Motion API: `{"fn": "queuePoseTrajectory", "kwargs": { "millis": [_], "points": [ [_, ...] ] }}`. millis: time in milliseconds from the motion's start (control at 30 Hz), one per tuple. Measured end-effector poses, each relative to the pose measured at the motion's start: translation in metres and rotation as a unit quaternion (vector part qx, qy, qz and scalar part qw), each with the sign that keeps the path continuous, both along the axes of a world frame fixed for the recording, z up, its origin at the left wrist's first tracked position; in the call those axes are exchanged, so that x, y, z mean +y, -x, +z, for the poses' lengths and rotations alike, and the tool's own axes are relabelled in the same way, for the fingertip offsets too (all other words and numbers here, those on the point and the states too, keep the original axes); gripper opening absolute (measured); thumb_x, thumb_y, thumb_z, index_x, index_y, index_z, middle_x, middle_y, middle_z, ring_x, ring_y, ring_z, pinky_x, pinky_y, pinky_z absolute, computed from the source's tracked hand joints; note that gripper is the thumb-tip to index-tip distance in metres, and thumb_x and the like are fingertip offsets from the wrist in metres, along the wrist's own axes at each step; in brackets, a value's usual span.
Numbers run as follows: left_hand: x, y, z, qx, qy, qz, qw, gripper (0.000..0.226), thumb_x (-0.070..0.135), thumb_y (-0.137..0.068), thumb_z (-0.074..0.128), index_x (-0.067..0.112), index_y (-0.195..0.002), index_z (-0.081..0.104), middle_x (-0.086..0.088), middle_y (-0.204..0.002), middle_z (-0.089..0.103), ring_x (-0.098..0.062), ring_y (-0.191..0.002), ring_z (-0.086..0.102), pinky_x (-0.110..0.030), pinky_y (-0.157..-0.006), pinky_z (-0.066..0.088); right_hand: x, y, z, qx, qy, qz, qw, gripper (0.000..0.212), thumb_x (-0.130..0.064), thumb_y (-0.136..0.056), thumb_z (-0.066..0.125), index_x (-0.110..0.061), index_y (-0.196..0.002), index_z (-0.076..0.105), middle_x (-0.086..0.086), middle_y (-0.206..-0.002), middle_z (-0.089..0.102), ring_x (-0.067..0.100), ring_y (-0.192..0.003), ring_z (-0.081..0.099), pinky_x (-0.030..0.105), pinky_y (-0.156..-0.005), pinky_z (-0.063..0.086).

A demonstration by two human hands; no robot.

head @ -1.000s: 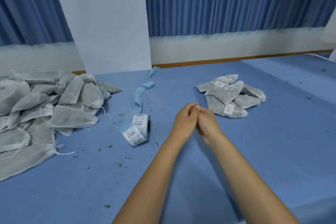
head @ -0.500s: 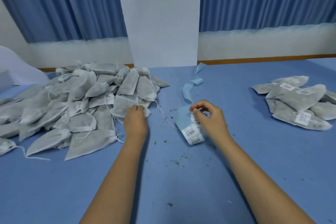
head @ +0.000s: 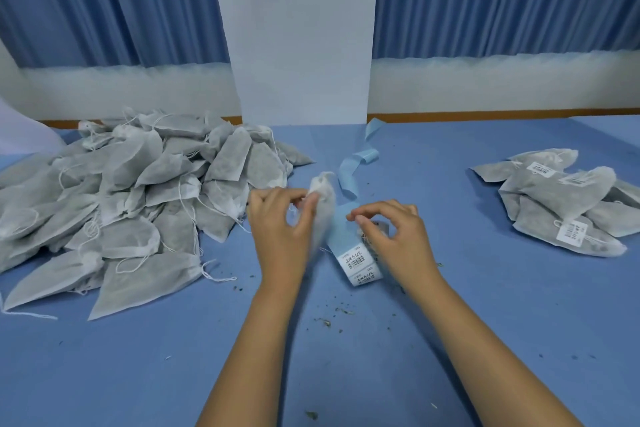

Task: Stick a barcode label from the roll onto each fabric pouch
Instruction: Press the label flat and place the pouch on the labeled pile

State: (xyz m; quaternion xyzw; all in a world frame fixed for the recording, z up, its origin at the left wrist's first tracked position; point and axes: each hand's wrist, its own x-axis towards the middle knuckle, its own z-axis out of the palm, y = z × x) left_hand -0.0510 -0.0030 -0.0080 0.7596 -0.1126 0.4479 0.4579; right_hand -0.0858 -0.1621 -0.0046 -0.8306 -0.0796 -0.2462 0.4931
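Observation:
My left hand [head: 281, 231] pinches one grey fabric pouch [head: 323, 204] by its top, lifted just right of the big heap of unlabelled pouches [head: 131, 198]. My right hand [head: 398, 239] lies curled over the roll of barcode labels [head: 360, 262], its fingertips at the roll's upper edge. White labels show on the strip below the hand. The roll's blue backing strip [head: 349, 172] trails away toward the back. Several labelled pouches [head: 561, 204] lie in a smaller pile at the right.
A blue cloth [head: 311, 357] covers the table, dotted with small dark crumbs in front of my hands. A white pillar [head: 298, 38] and blue curtains stand behind the table. A wooden strip runs along the table's far edge.
My left hand has taken one pouch from the heap and lifted it toward the middle. My right hand has stayed on the label roll. The view shifted slightly.

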Motion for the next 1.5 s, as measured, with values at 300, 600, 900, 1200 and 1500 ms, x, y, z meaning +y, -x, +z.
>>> {"fn": "queuePoseTrajectory", "kwargs": {
  "millis": [300,600,900,1200,1500],
  "points": [
    [-0.011,0.018,0.003,0.116,0.035,-0.305,0.945,0.007,0.014,-0.087,0.063,0.019,-0.083,0.059,0.007,-0.099,0.068,-0.012,-0.099,0.065,-0.030,-0.088,0.050,-0.001,0.005,0.006,0.001,-0.114,0.075,0.991,0.037,-0.017,-0.081,0.075,-0.027,-0.113,0.059,-0.010,-0.091,0.069,0.011,-0.095,0.062,0.028,-0.095,0.040],
    [-0.006,0.019,0.005,0.109,-0.010,-0.233,0.966,0.020,0.010,-0.086,0.055,0.029,-0.092,0.052,0.022,-0.086,0.063,0.004,-0.085,0.061,-0.011,-0.074,0.043,0.003,0.009,0.009,-0.115,0.006,-0.015,0.993,0.014,-0.015,-0.080,0.072,-0.028,-0.085,0.068,-0.023,-0.084,0.058,0.007,-0.096,0.050,0.024,-0.091,0.025],
    [0.003,0.019,0.011,0.033,-0.128,-0.194,0.972,0.027,0.013,-0.090,0.042,0.012,-0.100,0.068,0.005,-0.092,0.058,-0.003,-0.079,0.052,-0.016,-0.070,0.039,-0.003,0.008,0.008,-0.141,0.009,0.001,0.990,0.013,-0.020,-0.086,0.064,-0.031,-0.086,0.072,-0.016,-0.063,0.062,0.005,-0.080,0.049,0.020,-0.088,0.027],
    [0.011,0.017,0.013,0.018,-0.189,-0.121,0.974,0.025,0.035,-0.090,0.061,0.014,-0.077,0.065,0.013,-0.071,0.057,-0.006,-0.066,0.048,-0.017,-0.064,0.036,-0.002,0.009,0.008,-0.147,-0.010,-0.050,0.988,0.019,-0.012,-0.085,0.061,-0.028,-0.080,0.071,-0.033,-0.065,0.057,-0.007,-0.078,0.046,0.028,-0.079,0.032],
    [0.025,0.016,0.016,0.098,-0.030,-0.232,0.967,0.039,-0.013,-0.081,0.040,0.015,-0.078,0.067,0.001,-0.075,0.060,-0.006,-0.069,0.055,-0.017,-0.064,0.039,-0.014,0.013,0.012,-0.121,-0.037,-0.076,0.989,0.009,-0.018,-0.086,0.069,-0.027,-0.085,0.073,-0.019,-0.070,0.065,0.005,-0.088,0.051,0.017,-0.091,0.027]
  ]
}}
